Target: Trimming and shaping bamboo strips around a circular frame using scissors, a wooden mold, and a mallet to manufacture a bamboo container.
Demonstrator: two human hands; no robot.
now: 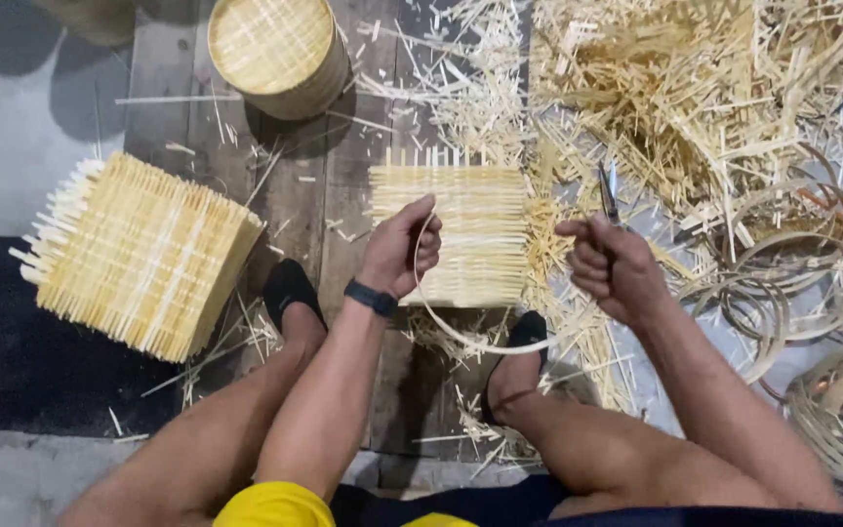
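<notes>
My left hand [402, 247], with a dark band on the wrist, pinches one end of a thin pale bamboo strip [461, 337]. The strip curves down and to the right in a loop toward my right hand [609, 265]. That hand is closed on the strip's other end and on a pair of scissors [607, 191], whose blades point up. Just beyond my hands a woven bamboo mat [470, 229] with upright slat ends lies on the wooden floor.
A stack of woven bamboo mats [139, 254] lies at the left. A round woven basket [275, 49] stands at the top. Loose bamboo shavings [695, 88] pile at the upper right, coiled bamboo rings [782, 283] at the right. My feet rest below the mat.
</notes>
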